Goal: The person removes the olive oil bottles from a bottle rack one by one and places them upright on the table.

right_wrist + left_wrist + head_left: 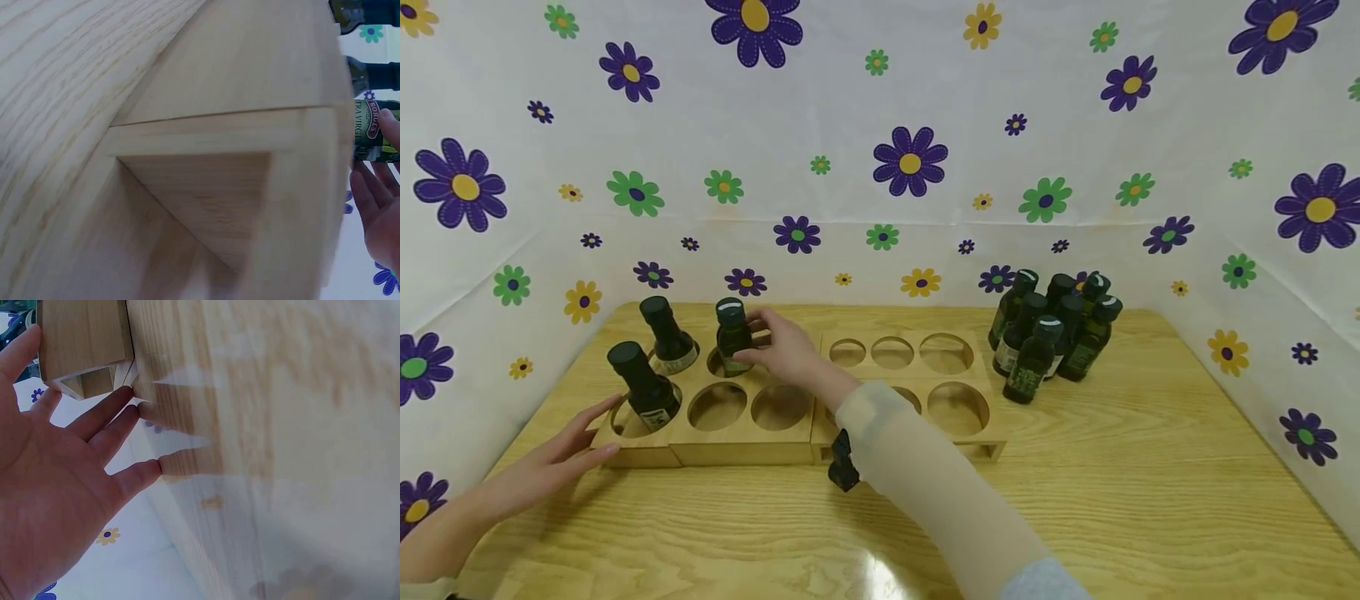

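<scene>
Cream fabric sleeve [940, 479] | right grip [788, 346] pinches dark-green glass bottle [730, 337] at holed wooden rack [741, 452] | left grip [553, 461] spread against it, empty

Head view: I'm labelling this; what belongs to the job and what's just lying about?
Likely in the job:
right hand and the held bottle
wooden holder and the two bottles left of it in holes
left hand at the holder's end
bottle cluster

Just there:
flowered cloth
tabletop
</scene>
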Action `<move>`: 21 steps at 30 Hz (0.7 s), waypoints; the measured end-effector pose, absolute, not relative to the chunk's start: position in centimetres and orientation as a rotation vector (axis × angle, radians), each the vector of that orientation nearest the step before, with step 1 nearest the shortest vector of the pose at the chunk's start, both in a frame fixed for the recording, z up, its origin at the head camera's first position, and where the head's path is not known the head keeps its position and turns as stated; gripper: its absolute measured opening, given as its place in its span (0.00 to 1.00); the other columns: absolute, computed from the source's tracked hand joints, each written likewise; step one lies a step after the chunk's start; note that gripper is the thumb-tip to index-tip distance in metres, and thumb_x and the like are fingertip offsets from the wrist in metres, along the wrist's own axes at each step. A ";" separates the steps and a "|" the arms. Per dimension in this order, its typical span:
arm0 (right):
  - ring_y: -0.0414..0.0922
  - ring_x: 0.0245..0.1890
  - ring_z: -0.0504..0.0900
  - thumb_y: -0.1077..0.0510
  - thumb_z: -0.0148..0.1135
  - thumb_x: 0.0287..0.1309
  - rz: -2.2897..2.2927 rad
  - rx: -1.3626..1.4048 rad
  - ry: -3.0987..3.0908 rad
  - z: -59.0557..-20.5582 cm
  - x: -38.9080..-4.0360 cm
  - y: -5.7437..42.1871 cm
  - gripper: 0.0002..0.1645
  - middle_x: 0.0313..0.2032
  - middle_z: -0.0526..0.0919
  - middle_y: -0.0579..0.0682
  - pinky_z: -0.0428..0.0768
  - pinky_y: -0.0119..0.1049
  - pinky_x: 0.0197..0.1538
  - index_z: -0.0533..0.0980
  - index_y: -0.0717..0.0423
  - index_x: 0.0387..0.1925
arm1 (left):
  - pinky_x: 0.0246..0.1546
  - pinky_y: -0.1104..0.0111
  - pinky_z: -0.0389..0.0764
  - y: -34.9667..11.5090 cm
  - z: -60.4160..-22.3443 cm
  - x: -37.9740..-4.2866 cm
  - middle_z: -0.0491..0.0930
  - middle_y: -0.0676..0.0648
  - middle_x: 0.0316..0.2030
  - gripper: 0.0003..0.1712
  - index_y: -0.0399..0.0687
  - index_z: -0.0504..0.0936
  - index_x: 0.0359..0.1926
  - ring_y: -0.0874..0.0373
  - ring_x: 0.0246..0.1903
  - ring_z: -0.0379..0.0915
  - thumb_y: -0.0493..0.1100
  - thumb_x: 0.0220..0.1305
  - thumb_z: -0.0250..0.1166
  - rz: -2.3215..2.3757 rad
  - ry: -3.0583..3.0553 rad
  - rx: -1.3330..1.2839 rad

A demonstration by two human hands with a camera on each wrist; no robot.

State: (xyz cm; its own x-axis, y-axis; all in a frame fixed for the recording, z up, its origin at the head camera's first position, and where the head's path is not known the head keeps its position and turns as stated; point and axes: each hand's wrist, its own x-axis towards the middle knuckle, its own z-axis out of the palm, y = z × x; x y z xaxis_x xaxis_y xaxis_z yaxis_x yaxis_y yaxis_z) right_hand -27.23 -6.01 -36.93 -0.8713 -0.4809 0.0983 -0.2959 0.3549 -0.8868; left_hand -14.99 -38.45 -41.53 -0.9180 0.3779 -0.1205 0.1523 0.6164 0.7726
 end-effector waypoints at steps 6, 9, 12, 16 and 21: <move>0.48 0.54 0.79 0.57 0.68 0.60 -1.545 -0.794 2.494 -35.6 -26.9 -5.9 0.31 0.56 0.76 0.53 0.77 0.31 0.51 0.67 0.55 0.62 | 0.48 0.32 0.65 -38.5 -41.7 -14.9 0.37 0.27 0.72 0.39 0.49 0.35 0.77 0.14 0.60 0.43 0.43 0.77 0.48 1.202 2.569 0.429; 0.48 0.54 0.79 0.58 0.68 0.59 -1.557 -0.817 2.505 -34.6 -26.7 -5.5 0.32 0.56 0.76 0.53 0.76 0.31 0.52 0.67 0.55 0.63 | 0.48 0.31 0.64 -38.5 -41.6 -15.0 0.37 0.27 0.72 0.39 0.49 0.35 0.77 0.13 0.60 0.43 0.42 0.77 0.48 1.199 2.569 0.437; 0.48 0.54 0.79 0.59 0.68 0.59 -1.559 -0.841 2.506 -33.8 -26.5 -4.9 0.32 0.56 0.76 0.53 0.76 0.29 0.52 0.66 0.56 0.63 | 0.48 0.30 0.64 -38.4 -41.5 -15.0 0.37 0.27 0.72 0.39 0.50 0.35 0.77 0.13 0.60 0.42 0.43 0.77 0.48 1.186 2.570 0.424; 0.50 0.54 0.78 0.60 0.68 0.59 -1.568 -0.872 2.492 -33.0 -26.1 -4.0 0.32 0.55 0.75 0.54 0.76 0.28 0.51 0.66 0.57 0.63 | 0.48 0.29 0.63 -38.4 -41.5 -15.0 0.37 0.27 0.72 0.39 0.48 0.34 0.77 0.13 0.60 0.42 0.44 0.77 0.48 1.183 2.565 0.415; 0.48 0.53 0.79 0.59 0.68 0.59 -1.571 -0.889 2.482 -32.5 -25.5 -2.5 0.32 0.53 0.76 0.53 0.77 0.27 0.48 0.66 0.57 0.62 | 0.47 0.32 0.67 -38.5 -41.7 -15.0 0.38 0.26 0.71 0.39 0.47 0.34 0.77 0.13 0.59 0.44 0.43 0.77 0.48 1.173 2.585 0.430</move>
State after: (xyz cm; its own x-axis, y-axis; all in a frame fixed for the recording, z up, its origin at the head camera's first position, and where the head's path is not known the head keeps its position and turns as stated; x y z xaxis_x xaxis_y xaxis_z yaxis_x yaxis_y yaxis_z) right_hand -25.48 -2.54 -32.52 -0.8297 -0.5052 0.2375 -0.4309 0.3091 -0.8478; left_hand -15.05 -38.54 -41.66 -0.9197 0.3738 -0.1202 0.1557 0.6281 0.7624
